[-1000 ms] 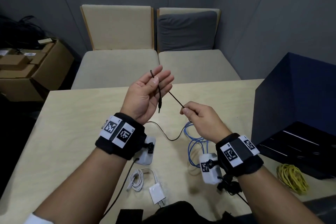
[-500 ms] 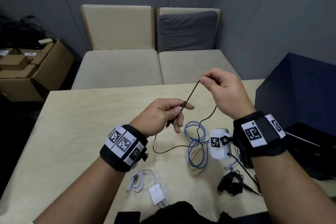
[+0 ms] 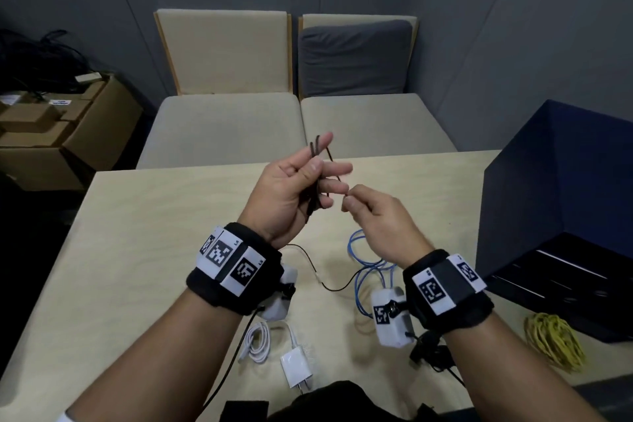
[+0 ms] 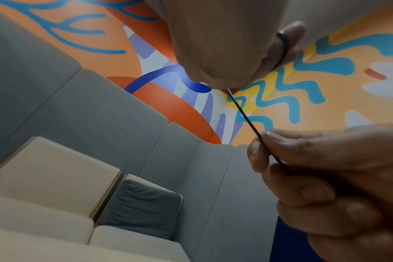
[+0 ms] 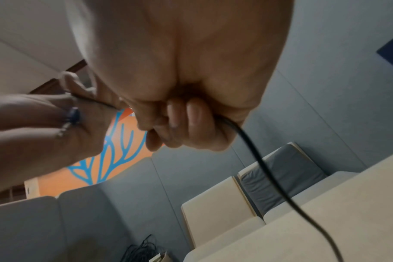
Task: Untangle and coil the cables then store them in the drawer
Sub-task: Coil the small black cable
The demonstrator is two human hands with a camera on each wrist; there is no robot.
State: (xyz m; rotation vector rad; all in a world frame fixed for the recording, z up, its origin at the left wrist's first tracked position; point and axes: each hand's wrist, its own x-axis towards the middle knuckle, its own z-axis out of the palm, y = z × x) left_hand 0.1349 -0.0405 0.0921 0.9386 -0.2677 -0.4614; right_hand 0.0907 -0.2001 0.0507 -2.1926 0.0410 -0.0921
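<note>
Five cables show on or above the pale wooden table (image 3: 144, 250). One thin black audio cable (image 3: 314, 178) is raised above the table's middle: the left hand (image 3: 294, 188), palm up with fingers half curled, pins several folded loops of it under the thumb, and the right hand (image 3: 376, 216) at its 3 o'clock pinches the next stretch between thumb and forefinger, other fingers curled in. The cable's slack drops to the tabletop below the wrists. One blue looped cable (image 3: 359, 271) lies at 6 o'clock of the hands. One white coiled cable (image 3: 257, 343) lies at 7 o'clock, just beside one white plug charger (image 3: 297, 365). One yellow coiled cable (image 3: 551, 339) lies at 4 o'clock, before one dark blue open drawer box (image 3: 555, 202); its contents cannot be made out. One small black tangled cable (image 3: 431, 351) sits under the right wrist.
</note>
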